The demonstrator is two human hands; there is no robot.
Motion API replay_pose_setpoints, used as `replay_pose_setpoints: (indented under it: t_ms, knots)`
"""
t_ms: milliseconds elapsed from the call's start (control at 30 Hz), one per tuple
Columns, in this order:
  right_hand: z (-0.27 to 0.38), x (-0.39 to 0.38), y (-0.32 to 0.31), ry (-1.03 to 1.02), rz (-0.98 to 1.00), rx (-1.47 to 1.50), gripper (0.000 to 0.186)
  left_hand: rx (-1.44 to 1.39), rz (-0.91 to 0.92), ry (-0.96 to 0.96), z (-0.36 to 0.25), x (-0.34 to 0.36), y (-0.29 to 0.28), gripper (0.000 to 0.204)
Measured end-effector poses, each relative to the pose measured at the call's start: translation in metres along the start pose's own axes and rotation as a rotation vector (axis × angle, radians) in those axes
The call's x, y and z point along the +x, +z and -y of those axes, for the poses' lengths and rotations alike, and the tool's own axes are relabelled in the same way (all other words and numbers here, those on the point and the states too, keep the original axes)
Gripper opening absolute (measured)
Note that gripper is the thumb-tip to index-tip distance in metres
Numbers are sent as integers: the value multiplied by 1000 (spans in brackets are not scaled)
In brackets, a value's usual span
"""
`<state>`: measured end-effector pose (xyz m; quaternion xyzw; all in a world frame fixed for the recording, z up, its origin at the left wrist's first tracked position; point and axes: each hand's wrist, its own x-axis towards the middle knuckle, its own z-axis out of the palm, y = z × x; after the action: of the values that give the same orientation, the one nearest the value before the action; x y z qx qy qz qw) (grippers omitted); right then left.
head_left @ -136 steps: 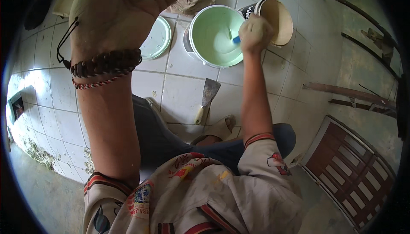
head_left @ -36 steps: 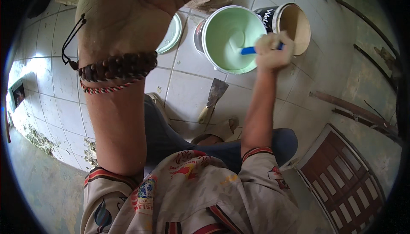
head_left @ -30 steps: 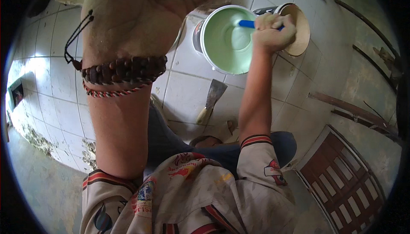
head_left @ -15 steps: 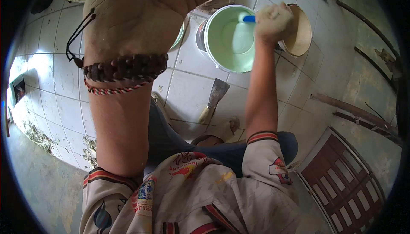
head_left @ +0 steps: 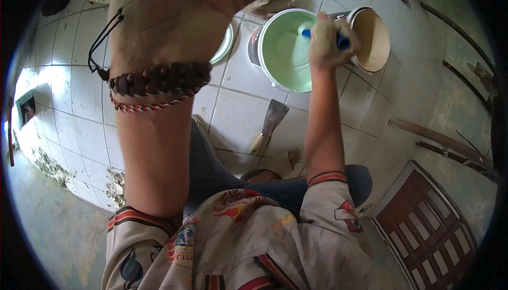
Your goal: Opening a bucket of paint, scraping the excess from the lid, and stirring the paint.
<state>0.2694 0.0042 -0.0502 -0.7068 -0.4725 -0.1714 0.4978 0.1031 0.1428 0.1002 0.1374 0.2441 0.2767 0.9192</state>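
Left hand: the left hand (head_left: 169, 20) is open, palm showing, nothing seen in it; upper edge cuts it off.
Right hand: the right hand (head_left: 332, 45) is closed round a blue handle (head_left: 343, 41), mostly hidden by the fist; its far end is unclear.
Green bucket: the bucket (head_left: 255, 51) is between the hands, its right rim covered by the right.
Tan-lined bucket: the second bucket (head_left: 374, 38) is just right of that fist, partly behind it.
Lid: the pale lid (head_left: 227, 45) is mostly behind the left hand.
Scraper: the scraper (head_left: 274, 117) lies bodyward, between the forearms.

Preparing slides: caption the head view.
Right hand grips blue handle at bucket of green liquid; left hand open.
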Motion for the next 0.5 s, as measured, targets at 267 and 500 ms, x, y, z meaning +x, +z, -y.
replay_pose_setpoints:
  t_ms: [267,500]
  knots:
    - [40,-25,20,126,22,160,39,127,-20,-9,9,12,-15,23]
    - [33,-30,15,167,-53,302,40,38,363,-351,-17,33,-61,33]
